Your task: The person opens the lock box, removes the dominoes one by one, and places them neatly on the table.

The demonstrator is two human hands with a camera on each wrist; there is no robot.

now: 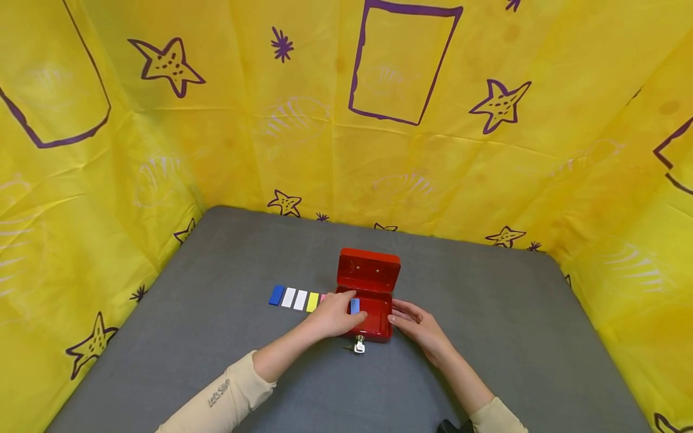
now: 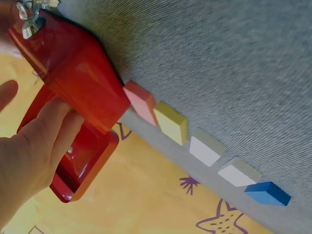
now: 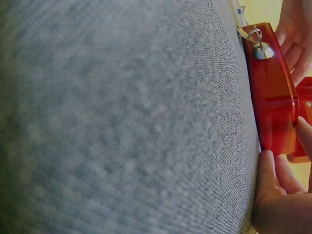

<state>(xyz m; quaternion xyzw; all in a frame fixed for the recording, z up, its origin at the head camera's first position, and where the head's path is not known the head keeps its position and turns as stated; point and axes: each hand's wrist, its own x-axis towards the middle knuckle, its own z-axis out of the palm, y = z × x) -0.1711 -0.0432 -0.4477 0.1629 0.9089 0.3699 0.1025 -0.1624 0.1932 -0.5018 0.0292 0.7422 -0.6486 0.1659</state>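
Note:
A red metal cash box [image 1: 373,316] stands on the grey table with its lid [image 1: 369,267] raised at the back. Two keys hang at the front lock [image 1: 360,344]. My left hand [image 1: 329,314] reaches over the box's left side, with the fingers inside and the thumb spread away. A light blue block [image 1: 354,305] shows inside the box, between that thumb and index finger; the left wrist view hides it. My right hand [image 1: 419,328] holds the box's right side, its thumb at the rim and its fingertips low against the outer wall [image 3: 275,126].
Left of the box runs a row of flat blocks: blue [image 1: 276,294], two white [image 1: 295,298], yellow [image 1: 313,302] and pink [image 2: 140,103]. Yellow patterned cloth [image 1: 325,120] walls the table on three sides. A black object [image 1: 453,426] lies by my right sleeve.

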